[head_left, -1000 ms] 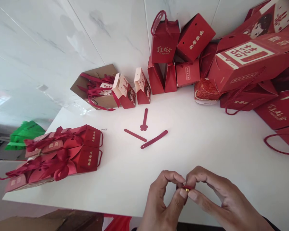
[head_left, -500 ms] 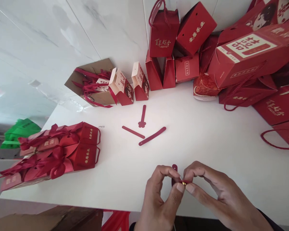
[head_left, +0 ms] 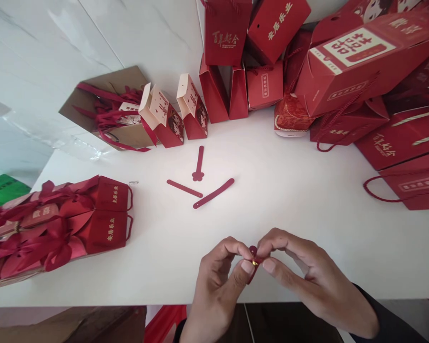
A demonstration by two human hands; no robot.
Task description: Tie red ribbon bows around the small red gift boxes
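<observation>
Several boxes (head_left: 110, 231) read 安居乐业 | left hand (head_left: 219, 281) pinches red strip (head_left: 252, 275) | right hand (head_left: 320, 281) pinching it too

End of red strip (head_left: 253, 250) now shows above gold piece (head_left: 254, 263), btwn L hand (head_left: 221, 278) & R hand (head_left: 300, 269); hidden 1s ago.

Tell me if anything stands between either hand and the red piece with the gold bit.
Nothing visible does. The left hand pinches the red piece by its gold bit; the right hand has its fingertips right at the other side. The loose strips lie farther up the table, apart from both hands.
</observation>
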